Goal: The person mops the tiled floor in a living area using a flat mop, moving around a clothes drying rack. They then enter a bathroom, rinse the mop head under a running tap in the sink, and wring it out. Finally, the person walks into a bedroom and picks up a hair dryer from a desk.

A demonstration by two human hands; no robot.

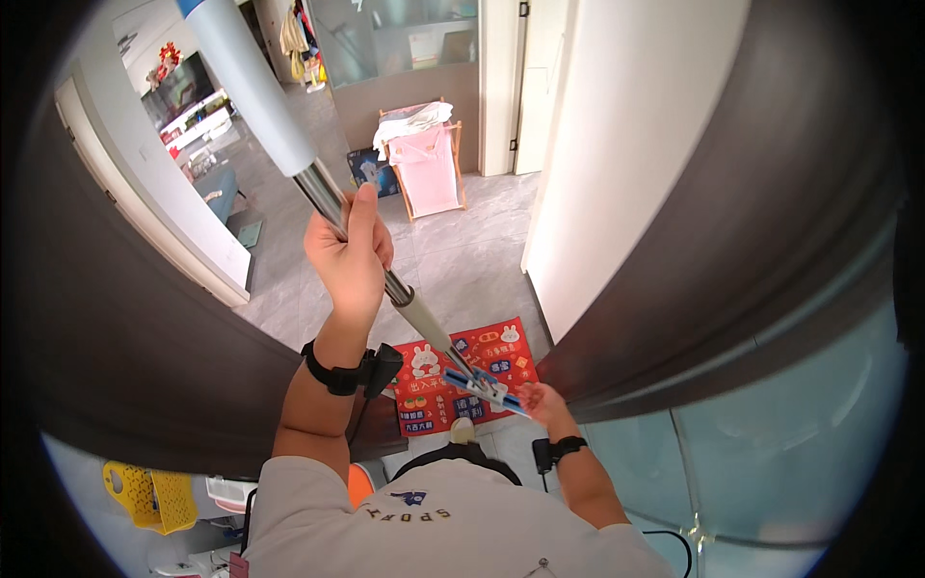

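Observation:
My left hand (pixel 350 249) is closed around the metal pole (pixel 397 287) of a flat mop, with the thumb along it. The pole slants from a thick pale grey handle grip (pixel 253 94) at upper left down to the mop head. Blue and white, the narrow mop head (pixel 485 390) hangs tilted above a red doormat (pixel 426 390) with rabbit prints. My right hand (pixel 545 406) is at the head's right end, its fingers curled and blurred; whether they grip it I cannot tell. No mop cloth shows on the head.
Dark door frame panels (pixel 238 347) curve close on both sides. Beyond the mat, a pink laundry hamper (pixel 431 173) stands on the grey tiled floor (pixel 462 253). A white wall (pixel 621 144) rises at right. A yellow plastic basket (pixel 152 498) is at lower left.

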